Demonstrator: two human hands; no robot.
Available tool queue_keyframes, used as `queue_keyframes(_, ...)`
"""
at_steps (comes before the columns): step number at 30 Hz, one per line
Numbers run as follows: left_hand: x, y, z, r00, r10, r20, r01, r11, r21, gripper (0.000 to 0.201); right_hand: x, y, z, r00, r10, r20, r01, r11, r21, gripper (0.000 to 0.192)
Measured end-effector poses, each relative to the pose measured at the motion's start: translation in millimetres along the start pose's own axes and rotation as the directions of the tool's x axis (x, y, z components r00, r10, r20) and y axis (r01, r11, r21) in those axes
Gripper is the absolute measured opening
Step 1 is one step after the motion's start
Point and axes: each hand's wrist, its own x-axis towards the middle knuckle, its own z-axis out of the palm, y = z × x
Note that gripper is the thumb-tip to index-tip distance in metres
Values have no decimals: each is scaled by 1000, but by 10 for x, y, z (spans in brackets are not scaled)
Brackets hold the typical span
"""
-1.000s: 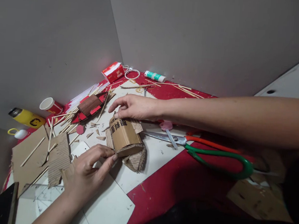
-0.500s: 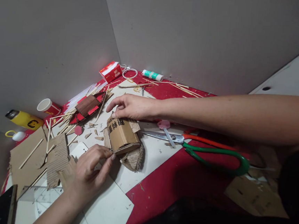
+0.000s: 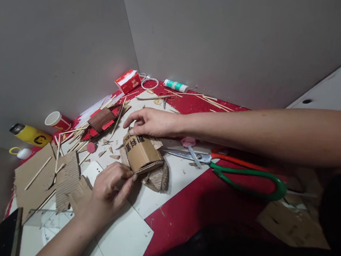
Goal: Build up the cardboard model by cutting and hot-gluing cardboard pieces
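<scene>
I log the left hand (image 3: 108, 192) pinching the near edge of a folded cardboard piece (image 3: 141, 153) printed with black Chinese characters I can't read, mid-table beside the scissors (image 3: 238, 172), while the right hand (image 3: 153, 121) presses loosely curled fingertips on its far end.

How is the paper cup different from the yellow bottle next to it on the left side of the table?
The paper cup is red outside and white inside; the yellow bottle is yellow with black marks. The cup's mouth is open, while the bottle ends in a dark cap. The cup is shorter and the bottle longer. Both lie tipped over near the left wall.
</scene>
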Motion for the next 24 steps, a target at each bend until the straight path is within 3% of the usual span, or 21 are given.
queue_keyframes(10,26,41,12,964,-264,-24,259,959,-110,10,-25,-29,26,999,-11,-35,11,1000,-14,24)
queue_keyframes(17,52,92,5,979,-203,-22,203,979,-13,9,-299,146,-91,958,-238,-163,207,961,-185,28)
queue_keyframes(20,35,108,6,985,-165,-44,167,985,46,12,-524,244,-157,959,-253,-128,223,952,-207,43)
queue_keyframes(24,47,98,4,993,-102,-58,108,988,112,23,-726,288,-155,975,-223,-2,216,946,-243,86)
